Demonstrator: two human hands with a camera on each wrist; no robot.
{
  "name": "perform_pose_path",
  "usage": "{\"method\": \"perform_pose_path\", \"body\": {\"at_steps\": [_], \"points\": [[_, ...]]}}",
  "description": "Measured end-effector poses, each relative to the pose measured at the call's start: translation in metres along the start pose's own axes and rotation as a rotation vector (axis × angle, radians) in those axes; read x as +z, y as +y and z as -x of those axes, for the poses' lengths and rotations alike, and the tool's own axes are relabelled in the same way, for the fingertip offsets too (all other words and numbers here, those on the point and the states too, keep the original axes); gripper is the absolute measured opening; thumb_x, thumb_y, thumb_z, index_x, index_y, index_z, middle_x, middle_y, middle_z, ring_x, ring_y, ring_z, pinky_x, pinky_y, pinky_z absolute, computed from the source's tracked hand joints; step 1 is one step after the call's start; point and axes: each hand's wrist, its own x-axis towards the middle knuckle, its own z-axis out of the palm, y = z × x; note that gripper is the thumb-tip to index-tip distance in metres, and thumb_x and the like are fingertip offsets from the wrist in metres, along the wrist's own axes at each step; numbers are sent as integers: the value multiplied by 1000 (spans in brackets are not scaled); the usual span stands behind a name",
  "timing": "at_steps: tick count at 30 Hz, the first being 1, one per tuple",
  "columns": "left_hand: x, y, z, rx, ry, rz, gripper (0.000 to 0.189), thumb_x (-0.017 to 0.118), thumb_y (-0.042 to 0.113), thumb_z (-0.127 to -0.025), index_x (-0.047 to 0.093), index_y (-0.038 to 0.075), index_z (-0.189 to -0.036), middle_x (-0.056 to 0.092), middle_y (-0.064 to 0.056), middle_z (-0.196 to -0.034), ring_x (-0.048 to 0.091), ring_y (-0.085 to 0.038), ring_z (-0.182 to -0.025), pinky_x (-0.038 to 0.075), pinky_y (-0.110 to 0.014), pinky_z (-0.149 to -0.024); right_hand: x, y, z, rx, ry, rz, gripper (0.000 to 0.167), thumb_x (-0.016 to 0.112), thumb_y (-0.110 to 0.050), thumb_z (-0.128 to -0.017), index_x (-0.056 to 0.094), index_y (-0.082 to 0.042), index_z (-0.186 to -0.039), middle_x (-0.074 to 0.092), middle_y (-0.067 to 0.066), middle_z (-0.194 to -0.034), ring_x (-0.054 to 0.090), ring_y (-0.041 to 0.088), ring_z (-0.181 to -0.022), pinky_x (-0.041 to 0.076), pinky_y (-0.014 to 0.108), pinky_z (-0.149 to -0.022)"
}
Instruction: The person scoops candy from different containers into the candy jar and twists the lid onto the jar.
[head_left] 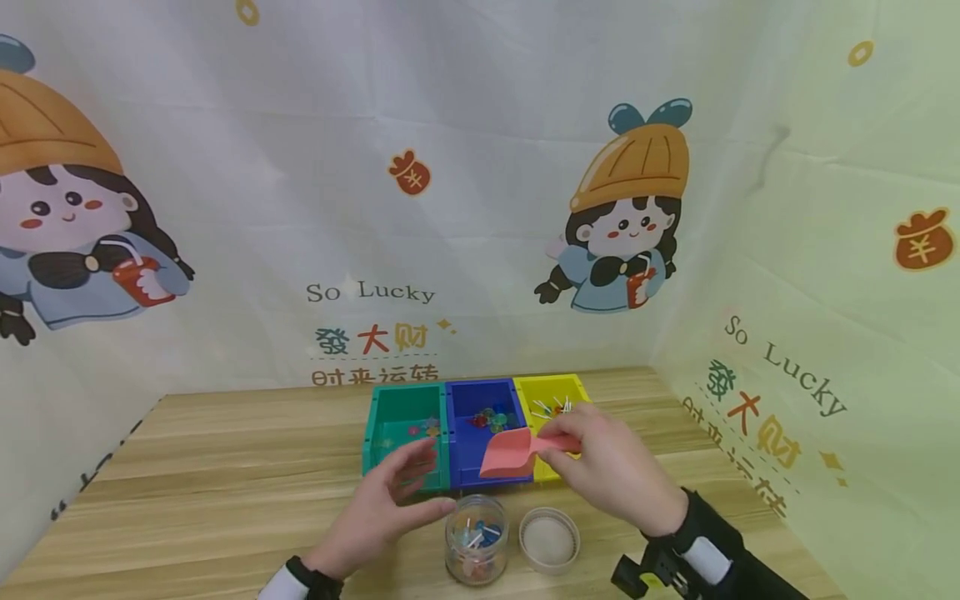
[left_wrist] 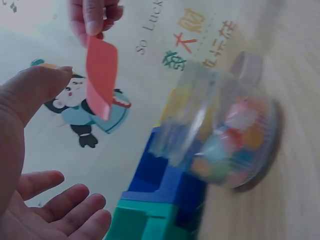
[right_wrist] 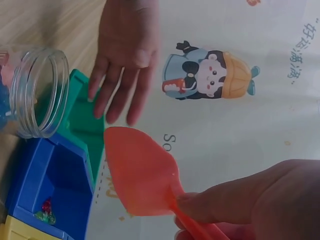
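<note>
My right hand (head_left: 611,467) pinches the handle of a coral-pink scoop (head_left: 506,454), its blade pointing left over the blue bin in the head view. In the right wrist view the scoop's blade (right_wrist: 140,172) shows bare. My left hand (head_left: 386,500) is held with fingers spread, beside a clear glass jar (head_left: 476,567) and touching nothing. The jar stands uncapped, and small colourful pieces (left_wrist: 235,145) lie inside it. Thumb and fingers of the left hand (left_wrist: 50,210) are apart in the left wrist view.
Behind the jar, green (head_left: 368,437), blue (head_left: 480,481) and yellow (head_left: 547,383) bins stand side by side, each with small pieces inside. A round lid (head_left: 550,540) lies right of the jar on the wooden table (head_left: 225,483). A printed cloth (head_left: 487,100) hangs behind.
</note>
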Motion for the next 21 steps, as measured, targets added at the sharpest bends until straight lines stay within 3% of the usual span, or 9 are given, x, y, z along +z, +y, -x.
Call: {"method": "perform_pose_path", "body": {"at_steps": [7,11,15,21], "points": [[-26,8,-9,7,158,-14,75,72,29,-108,35,11,-170,50,-19,-167,50,-42,-154,48,-56,-124,3,3,-10,10,72,9,18,84,-21,-98,83,-9,-112,64,3,-92,54,17,-80,45,27,-66],[-38,6,-15,-25,275,-57,73,62,39,-114,29,12,-173,50,-18,-165,56,-36,-147,56,-32,-112,8,6,-16,26,110,12,22,84,-20,-99,83,-6,-114,64,5,-92,55,18,-80,46,27,-66],[-46,0,-20,-69,355,-74,69,57,40,-115,32,10,-172,53,-19,-157,59,-30,-136,52,-10,-92,17,11,-22,31,147,19,24,83,-22,-99,82,-3,-114,65,7,-92,54,19,-79,45,27,-64],[-52,-14,-25,-140,408,-129,65,53,37,-117,33,8,-172,56,-20,-149,57,-28,-124,50,-18,-89,34,15,-31,51,149,42,25,83,-23,-100,82,-4,-116,66,7,-91,54,20,-81,45,28,-65]]}}
